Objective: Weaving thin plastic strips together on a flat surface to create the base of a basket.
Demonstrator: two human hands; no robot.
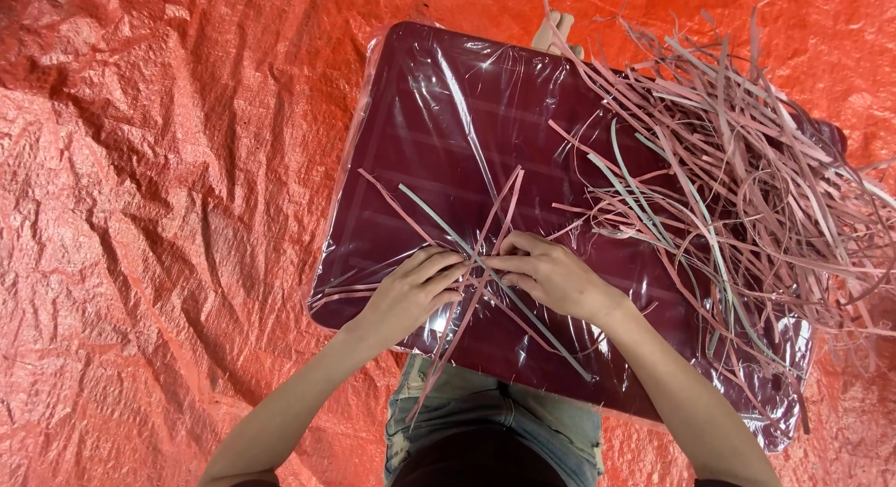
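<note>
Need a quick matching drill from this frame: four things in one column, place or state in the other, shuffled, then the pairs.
1. loose strip pile
2. crossed strips
3. maroon board
4. orange tarp

a. wrapped in clear plastic film
b. crinkled, spread beneath everything
c. heaped on the board's right end
d. pinned under the left hand and right hand fingers

Pairs: 1-c, 2-d, 3-a, 4-b

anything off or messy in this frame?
Nothing damaged. The loose pile of strips spills over the right edge of the plastic-wrapped maroon board onto the orange tarp. Left hand and right hand press on a few crossed strips.
</note>
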